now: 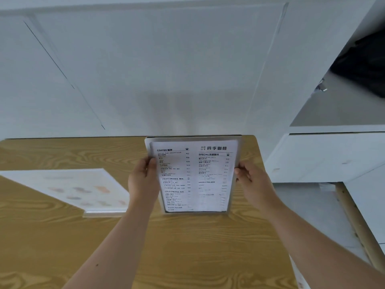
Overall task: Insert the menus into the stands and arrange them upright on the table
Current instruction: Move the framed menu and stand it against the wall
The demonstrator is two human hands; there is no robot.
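A clear acrylic stand (236, 147) with a white coffee menu (195, 176) inside it is held upright above the wooden table (62, 151), facing me. My left hand (142, 181) grips its left edge and my right hand (249, 180) grips its right edge. The stand's bottom edge is close to the tabletop; I cannot tell whether it touches. A second stand with a pale picture menu (77, 189) lies flat on the table to the left.
A white wall runs behind the table. White cabinets (325, 155) stand to the right, with a dark object (366, 63) on top. A white paper edge (298, 274) shows at the table's right front corner.
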